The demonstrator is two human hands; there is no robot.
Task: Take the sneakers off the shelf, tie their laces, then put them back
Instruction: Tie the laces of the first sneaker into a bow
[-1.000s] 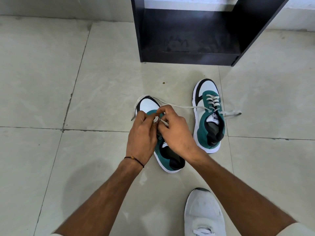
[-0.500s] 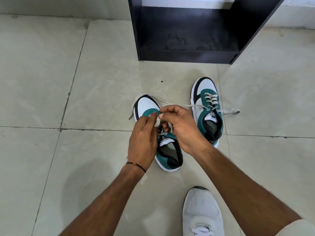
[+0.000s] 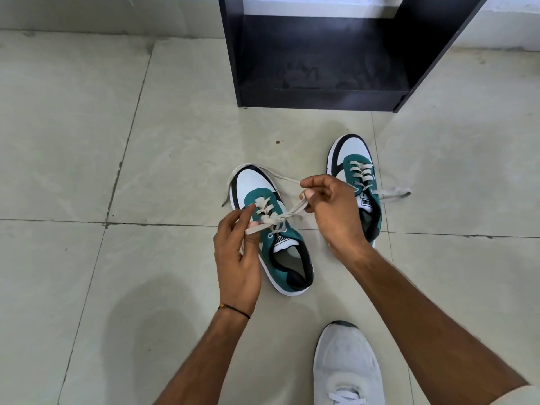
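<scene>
Two green, white and black sneakers stand on the tiled floor, toes pointing at the shelf. The left sneaker lies between my hands. My left hand pinches one loop of its grey lace at the shoe's left side. My right hand pinches the other loop up and to the right, so the lace is stretched across a knot over the tongue. The right sneaker sits partly behind my right hand, its lace ends lying loose on the floor.
A black open shelf stands on the floor just beyond the sneakers, its bottom board bare. My own white shoe is at the bottom right. A wall base runs along the top edge.
My hands were bunched together over the left sneaker's laces; now they have pulled apart, drawing the two lace loops outward and exposing the knot.
</scene>
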